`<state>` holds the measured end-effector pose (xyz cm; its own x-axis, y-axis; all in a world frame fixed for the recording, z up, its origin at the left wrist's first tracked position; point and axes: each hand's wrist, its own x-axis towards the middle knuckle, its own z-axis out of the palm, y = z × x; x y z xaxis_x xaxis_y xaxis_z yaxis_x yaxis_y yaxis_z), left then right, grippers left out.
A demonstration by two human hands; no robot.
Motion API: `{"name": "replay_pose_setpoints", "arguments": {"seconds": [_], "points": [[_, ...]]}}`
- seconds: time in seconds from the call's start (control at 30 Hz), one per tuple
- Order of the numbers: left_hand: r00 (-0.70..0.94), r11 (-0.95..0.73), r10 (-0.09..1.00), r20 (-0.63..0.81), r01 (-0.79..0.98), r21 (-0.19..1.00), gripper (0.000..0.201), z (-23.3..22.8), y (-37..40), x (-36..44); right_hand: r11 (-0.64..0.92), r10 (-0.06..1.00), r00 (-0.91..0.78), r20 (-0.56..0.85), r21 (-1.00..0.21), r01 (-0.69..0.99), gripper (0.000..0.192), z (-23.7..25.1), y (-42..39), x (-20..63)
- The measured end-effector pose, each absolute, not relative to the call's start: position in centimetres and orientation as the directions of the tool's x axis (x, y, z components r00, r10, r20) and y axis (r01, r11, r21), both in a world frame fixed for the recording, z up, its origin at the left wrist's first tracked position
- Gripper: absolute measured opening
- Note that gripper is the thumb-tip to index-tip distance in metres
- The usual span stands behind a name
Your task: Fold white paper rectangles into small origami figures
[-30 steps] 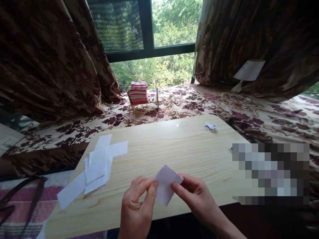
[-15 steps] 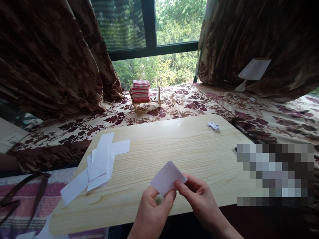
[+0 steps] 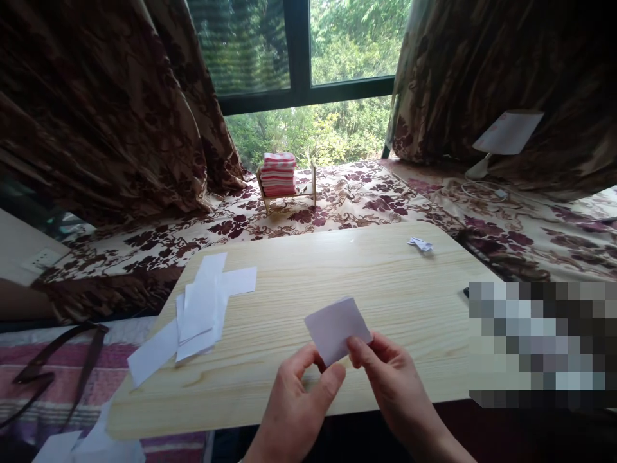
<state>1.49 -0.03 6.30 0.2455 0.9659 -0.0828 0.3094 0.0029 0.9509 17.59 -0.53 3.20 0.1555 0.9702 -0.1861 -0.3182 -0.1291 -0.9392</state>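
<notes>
Both my hands hold a small folded white paper (image 3: 337, 328) just above the near edge of a light wooden table (image 3: 308, 270). My left hand (image 3: 299, 399) pinches its lower left corner between thumb and forefinger. My right hand (image 3: 390, 379) grips its lower right edge. The paper stands tilted, its upper part free above my fingers.
A loose pile of white paper sheets (image 3: 197, 312) lies on the table's left side, some hanging over the edge. A small crumpled scrap (image 3: 420, 244) sits at the far right. Beyond are a floral cloth, a small wooden rack with striped fabric (image 3: 282, 177), curtains and a lamp (image 3: 506, 135).
The paper has been turned in my hands and now stands more upright and rectangular. My left hand slid lower under it. The view shifted slightly left.
</notes>
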Motion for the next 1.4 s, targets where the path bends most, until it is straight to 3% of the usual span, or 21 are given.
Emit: {"name": "replay_pose_setpoints", "arguments": {"seconds": [0.2, 0.4, 0.5, 0.53, 0.63, 0.7, 0.73, 0.83, 0.9, 1.0, 1.13, 1.27, 1.4], "points": [[0.147, -0.04, 0.989, -0.001, 0.279, 0.959, 0.026, 6.3, -0.1, 2.5, -0.215, 0.971, 0.036, -0.238, -0.924, -0.315, 0.037, 4.3, -0.8, 16.0], [0.16, -0.113, 0.985, 0.067, 0.302, 0.947, 0.022, 5.5, -1.0, 1.9, -0.174, 0.985, -0.066, -0.162, -0.953, -0.248, 0.03, 4.8, -0.9, 16.7], [0.123, -0.086, 0.991, 0.046, 0.342, 0.936, 0.022, 5.6, -1.3, 0.2, -0.135, 0.987, 0.066, -0.144, -0.983, -0.128, 0.033, 4.0, -0.5, 19.5], [0.088, -0.064, 0.996, 0.035, 0.357, 0.932, 0.023, 5.6, -1.4, -0.7, -0.111, 0.965, 0.229, -0.128, -0.99, -0.084, 0.036, 3.7, -0.2, 21.0], [-0.158, 0.109, 0.986, -0.05, 0.386, 0.916, 0.024, 5.8, -1.2, -2.9, -0.079, 0.896, 0.432, -0.1, -0.995, -0.068, 0.046, 3.0, 0.4, 24.7], [0.012, 0.102, 0.993, -0.115, 0.386, 0.917, 0.023, 6.1, -1.1, -3.1, -0.084, 0.891, 0.443, -0.096, -0.995, -0.047, 0.041, 3.0, 0.4, 25.0], [0.093, 0.095, 0.986, -0.14, 0.374, 0.922, 0.024, 6.2, -1.0, -2.7, -0.108, 0.922, 0.372, -0.111, -0.994, -0.029, 0.04, 3.2, 0.2, 24.2], [0.256, 0.08, 0.949, -0.183, 0.366, 0.927, 0.027, 6.7, -0.8, -0.5, -0.18, 0.975, -0.134, -0.178, -0.984, 0.001, 0.031, 4.1, -0.8, 20.3], [0.296, 0.084, 0.933, -0.206, 0.377, 0.922, 0.028, 6.9, -0.8, 0.4, -0.178, 0.958, -0.242, -0.155, -0.981, -0.078, 0.031, 4.5, -1.3, 18.2], [0.243, 0.071, 0.952, -0.183, 0.407, 0.911, 0.028, 6.6, -0.6, -0.3, -0.191, 0.971, -0.166, -0.17, -0.974, -0.124, 0.032, 4.2, -1.4, 18.1], [-0.019, 0.116, 0.993, -0.119, 0.422, 0.899, 0.028, 6.0, -0.1, -2.9, -0.209, 0.961, 0.178, -0.214, -0.977, -0.048, 0.039, 3.1, -1.1, 20.5], [0.153, 0.098, 0.976, -0.157, 0.338, 0.936, 0.029, 5.9, 0.0, -1.6, -0.273, 0.96, -0.095, -0.265, -0.958, -0.085, 0.034, 3.2, -1.5, 19.3], [0.214, 0.105, 0.964, -0.159, 0.245, 0.964, 0.03, 5.7, -0.3, 1.3, -0.244, 0.961, -0.17, -0.218, -0.957, -0.154, 0.033, 3.9, -1.9, 16.9]]}}
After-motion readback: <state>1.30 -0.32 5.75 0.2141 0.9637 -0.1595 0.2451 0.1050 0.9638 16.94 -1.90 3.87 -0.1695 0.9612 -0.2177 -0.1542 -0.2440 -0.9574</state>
